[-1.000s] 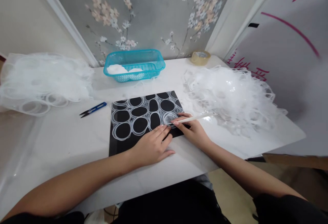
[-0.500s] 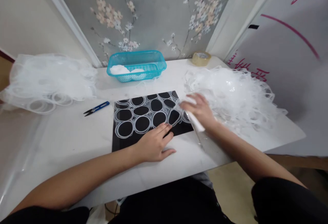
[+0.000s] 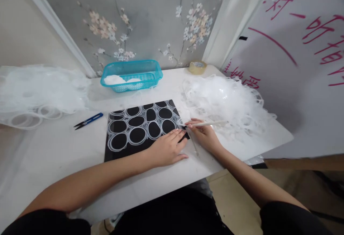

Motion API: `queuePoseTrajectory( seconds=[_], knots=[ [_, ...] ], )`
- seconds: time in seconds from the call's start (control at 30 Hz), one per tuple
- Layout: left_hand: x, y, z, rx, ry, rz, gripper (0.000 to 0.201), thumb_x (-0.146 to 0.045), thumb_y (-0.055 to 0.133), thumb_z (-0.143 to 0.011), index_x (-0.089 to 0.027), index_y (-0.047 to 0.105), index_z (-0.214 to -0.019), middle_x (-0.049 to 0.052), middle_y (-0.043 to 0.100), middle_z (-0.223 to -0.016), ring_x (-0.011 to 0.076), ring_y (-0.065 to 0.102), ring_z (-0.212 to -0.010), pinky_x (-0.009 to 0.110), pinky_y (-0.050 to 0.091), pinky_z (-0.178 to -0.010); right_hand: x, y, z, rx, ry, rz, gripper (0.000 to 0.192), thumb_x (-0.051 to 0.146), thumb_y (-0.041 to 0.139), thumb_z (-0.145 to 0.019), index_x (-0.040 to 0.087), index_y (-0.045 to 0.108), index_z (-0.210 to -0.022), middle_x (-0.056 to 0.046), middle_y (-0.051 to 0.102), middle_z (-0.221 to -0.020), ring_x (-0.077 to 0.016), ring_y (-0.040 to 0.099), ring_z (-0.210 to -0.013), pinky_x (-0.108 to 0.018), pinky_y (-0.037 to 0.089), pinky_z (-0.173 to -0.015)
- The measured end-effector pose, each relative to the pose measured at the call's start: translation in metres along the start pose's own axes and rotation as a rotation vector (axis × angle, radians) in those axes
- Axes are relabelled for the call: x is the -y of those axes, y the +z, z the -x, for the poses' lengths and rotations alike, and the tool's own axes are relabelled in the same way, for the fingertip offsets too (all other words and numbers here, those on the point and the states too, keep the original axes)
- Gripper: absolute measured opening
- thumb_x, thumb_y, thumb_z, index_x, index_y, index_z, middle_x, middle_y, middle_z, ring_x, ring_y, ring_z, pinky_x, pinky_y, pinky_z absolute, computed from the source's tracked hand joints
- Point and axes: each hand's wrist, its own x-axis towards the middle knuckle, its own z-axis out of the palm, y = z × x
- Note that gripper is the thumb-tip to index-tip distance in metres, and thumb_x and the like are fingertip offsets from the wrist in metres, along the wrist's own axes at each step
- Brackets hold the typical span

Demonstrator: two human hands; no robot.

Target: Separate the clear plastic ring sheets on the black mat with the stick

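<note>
A black sheet (image 3: 154, 129) lies on the white table, covered with rows of translucent white rings (image 3: 137, 135). My left hand (image 3: 169, 147) rests flat on the sheet's near right part, fingers stretched out and thumb spread. At the sheet's right edge, my right hand (image 3: 204, 136) is closed on a slim white pen-like stick (image 3: 212, 123). The stick points left to right, its left end by my fingertips at the rings. What its tip touches is too small to make out. Beside that hand is a big heap of clear white rings (image 3: 223, 97).
Blue-handled thread snips (image 3: 90, 120) lie left of the sheet. Behind stands a turquoise plastic basket (image 3: 131, 75) with white round pieces inside. A tape roll (image 3: 197, 67) sits at the back right, and another pile of clear rings (image 3: 40, 91) lies at the far left of the table (image 3: 61, 149).
My right hand, blurred before, has come lower against the sheet's right edge, and the white stick has swung to lie nearly level. The left hand stays on the sheet. The whole view has shifted.
</note>
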Motion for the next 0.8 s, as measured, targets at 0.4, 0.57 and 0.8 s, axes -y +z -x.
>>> queuePoseTrajectory(
  seconds=[0.4,0.57,0.8],
  knots=[
    [0.002,0.011,-0.005,-0.007,-0.020,0.014,0.054,-0.051,0.037,-0.098,-0.004,0.055,-0.117,0.024,0.056,-0.126,0.0314,0.052,-0.122,0.042,0.043,-0.102,0.001,-0.004,-0.004,0.046,0.085,-0.048,0.030,0.045,0.054,-0.088,0.024,0.074,-0.088,-0.007,0.073,-0.100,-0.0297,0.054,-0.121,-0.050,0.050,-0.096],
    [0.001,0.011,-0.006,-0.018,-0.024,0.003,0.054,-0.051,0.039,-0.097,-0.004,0.056,-0.118,0.023,0.057,-0.126,0.0323,0.053,-0.120,0.042,0.044,-0.101,-0.001,-0.004,-0.004,0.035,0.051,0.000,0.027,0.043,0.054,-0.088,0.025,0.074,-0.089,-0.006,0.073,-0.101,-0.0294,0.055,-0.120,-0.049,0.052,-0.092],
    [0.002,0.011,-0.006,-0.021,-0.041,0.059,0.057,-0.050,0.044,-0.095,0.000,0.053,-0.122,0.025,0.056,-0.126,0.0328,0.051,-0.122,0.042,0.042,-0.104,-0.002,-0.006,0.003,0.114,-0.319,0.388,0.024,0.021,0.050,-0.091,0.029,0.068,-0.106,-0.002,0.071,-0.110,-0.0279,0.042,-0.133,-0.056,0.030,-0.111]
  ],
)
